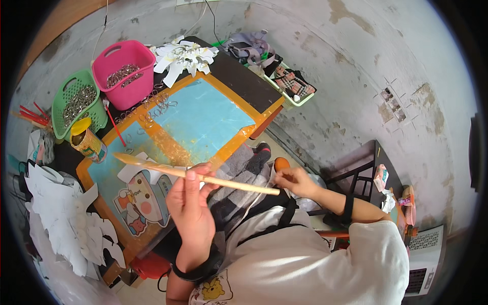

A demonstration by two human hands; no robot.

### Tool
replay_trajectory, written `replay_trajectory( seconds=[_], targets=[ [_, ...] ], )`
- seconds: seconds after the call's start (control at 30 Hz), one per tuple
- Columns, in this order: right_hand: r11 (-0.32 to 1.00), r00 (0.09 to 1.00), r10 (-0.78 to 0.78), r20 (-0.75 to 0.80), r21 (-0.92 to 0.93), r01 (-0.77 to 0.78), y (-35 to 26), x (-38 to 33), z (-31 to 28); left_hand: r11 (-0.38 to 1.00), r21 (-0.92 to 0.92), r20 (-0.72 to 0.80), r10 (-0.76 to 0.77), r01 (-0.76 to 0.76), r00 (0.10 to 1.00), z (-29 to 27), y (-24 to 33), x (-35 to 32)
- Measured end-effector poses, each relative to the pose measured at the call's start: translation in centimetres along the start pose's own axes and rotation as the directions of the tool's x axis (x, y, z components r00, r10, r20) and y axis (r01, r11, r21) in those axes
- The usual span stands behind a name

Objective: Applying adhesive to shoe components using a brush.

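The left hand (190, 201) is closed around a long wooden stick (195, 174), held over the near edge of the board (203, 117). The right hand (295, 182) pinches the stick's right end, off the board's near corner, above the lap. The stick's pointed tip hangs over the board beside a cartoon cutout (145, 201). Bare blue surface lies beyond the stick. Pink basket (127, 73) and green basket (76, 101) crowd the board's far-left edge. The right fingertips are partly hidden.

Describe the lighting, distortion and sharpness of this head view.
Head view: even daylight, soft shadows; fisheye bends the work board's edges and blackens the corners; mild glare on the white shirt; left hand, right hand and wooden stick are fairly sharp.
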State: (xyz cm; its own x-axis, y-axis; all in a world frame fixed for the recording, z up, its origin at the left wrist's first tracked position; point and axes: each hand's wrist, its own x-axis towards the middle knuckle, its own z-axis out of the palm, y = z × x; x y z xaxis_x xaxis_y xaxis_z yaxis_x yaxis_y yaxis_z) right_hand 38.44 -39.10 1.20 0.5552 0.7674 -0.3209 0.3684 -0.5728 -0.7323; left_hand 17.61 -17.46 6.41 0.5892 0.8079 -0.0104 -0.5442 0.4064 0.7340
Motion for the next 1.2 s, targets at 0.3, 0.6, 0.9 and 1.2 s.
replay_trajectory(
  seconds=[0.3, 0.6, 0.9, 1.2],
  targets=[
    [0.993, 0.994, -0.085, -0.065, 0.076, 0.09, 14.5, -5.4, 2.8, 1.0, -0.011, 0.087, 0.025, -0.024, 0.996, -2.2, 0.9, -0.6],
    [0.969, 0.965, 0.237, -0.11, -0.045, -0.243, 13.4, -0.7, 3.7, 0.997, 0.064, 0.098, -0.04, 0.034, 0.994, -3.7, -0.1, -0.6],
    [0.965, 0.973, 0.227, -0.046, -0.126, -0.231, 10.9, 3.8, 3.9, 0.998, 0.06, 0.077, 0.026, -0.031, 0.997, -5.1, -0.4, 0.5],
    [0.961, 0.975, 0.22, 0.015, -0.177, -0.214, 10.0, 6.0, 4.3, 0.996, 0.06, 0.01, 0.069, -0.069, 0.998, -5.5, -1.1, 0.7]
  ],
)
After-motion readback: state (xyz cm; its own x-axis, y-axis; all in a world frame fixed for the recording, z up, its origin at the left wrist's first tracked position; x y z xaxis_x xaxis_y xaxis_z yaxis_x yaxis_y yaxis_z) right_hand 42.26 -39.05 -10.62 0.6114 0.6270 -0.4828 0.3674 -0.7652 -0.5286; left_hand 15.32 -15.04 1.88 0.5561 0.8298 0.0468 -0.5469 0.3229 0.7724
